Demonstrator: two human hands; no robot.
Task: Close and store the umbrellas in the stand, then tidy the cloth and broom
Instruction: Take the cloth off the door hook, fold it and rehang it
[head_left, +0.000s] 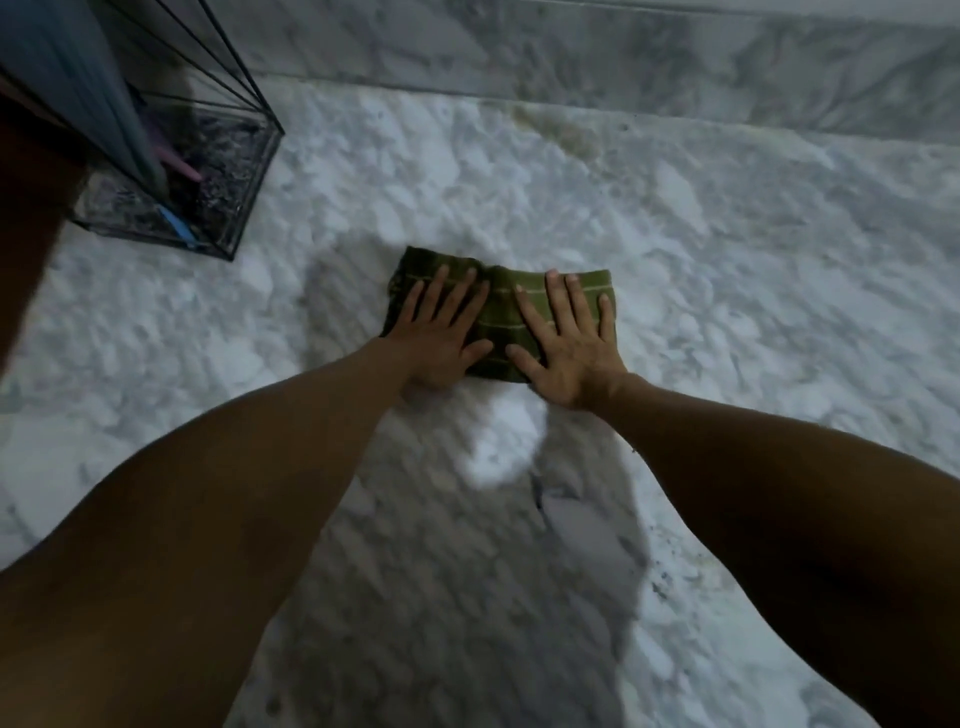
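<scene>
Covering the frame: a white and grey marble floor (675, 249) was seen throughout, with a marble step or skirting (571, 47) running across the top edge.
Shadow: a dark patch was cast on the floor beneath the arms, with one bright spot just below the cloth.
Stand: a black wire-framed stand (228, 171) with a dark speckled base was set on the floor at the upper left, well apart from the cloth.
Umbrellas: a closed blue-grey umbrella (78, 88) was leaned inside the stand, its tip down at the base; a pink tip (182, 167) and a blue tip (179, 228) were also seen resting on the base.
Cloth: a green cloth (501, 296) with pale stripes was laid folded flat on the floor near the middle of the frame, to the lower right of the stand.
Left hand: the left hand (441, 332) was pressed flat on the left part of the cloth, fingers straight and spread, nothing grasped.
Right hand: the right hand (569, 343) was laid flat on the right part of the cloth, fingers straight and spread, nothing grasped; its thumb was pointed towards the left thumb, the two just apart.
</scene>
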